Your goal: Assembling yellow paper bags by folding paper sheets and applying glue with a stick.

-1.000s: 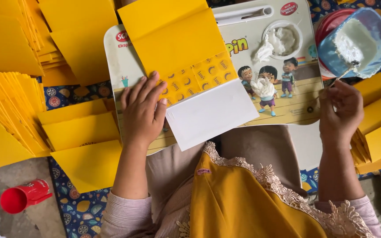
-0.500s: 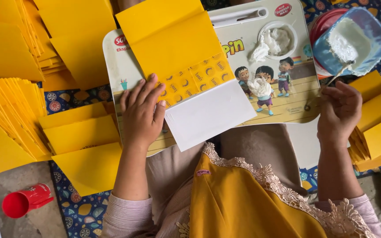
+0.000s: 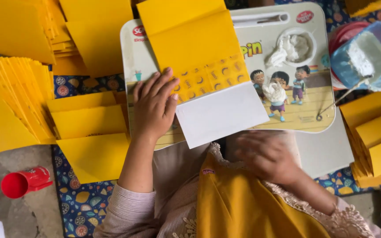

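The left hand (image 3: pixel 154 108) lies flat on a folded yellow paper envelope (image 3: pixel 195 48) with a white flap (image 3: pixel 221 114). The right hand (image 3: pixel 265 156), blurry, is near the lap tray (image 3: pixel 305 119) edge, holding nothing.

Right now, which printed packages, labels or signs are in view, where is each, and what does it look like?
Lap tray: centre, white with cartoon children and red oval logos.
Folded yellow card: on the tray under the left hand, with a patterned yellow strip and white flap.
Red cup: lower left, lying sideways, small white print.
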